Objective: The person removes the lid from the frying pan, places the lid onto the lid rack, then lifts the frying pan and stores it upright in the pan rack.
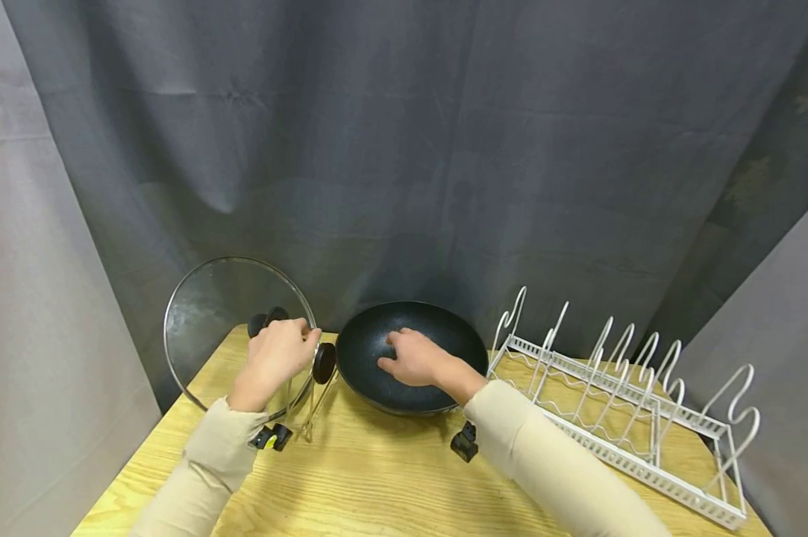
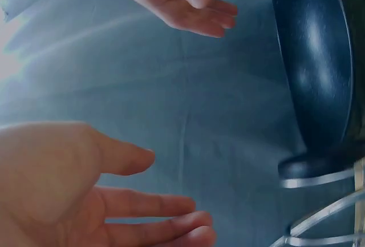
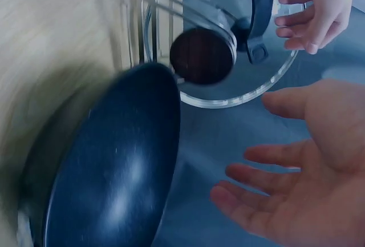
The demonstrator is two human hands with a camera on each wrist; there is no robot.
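My left hand (image 1: 277,362) is held up in front of a large clear glass lid (image 1: 209,328), which stands on edge and has a metal rim. Behind that hand shows the lid's black handle (image 3: 261,19). In the left wrist view the fingers extend with nothing between them. A black wok (image 1: 410,395) sits in the middle of the table, its dark inside facing up. Over it hovers my right hand (image 1: 417,359), fingers loosely spread and holding nothing in the right wrist view. Between lid and wok is a dark round disc (image 1: 324,363) with a metal collar.
A white wire rack (image 1: 618,403) with several upright loops takes up the right side of the wooden table (image 1: 377,485). Thin metal wires (image 1: 312,414) stand below the disc. A dark grey curtain (image 1: 404,149) hangs close behind everything.
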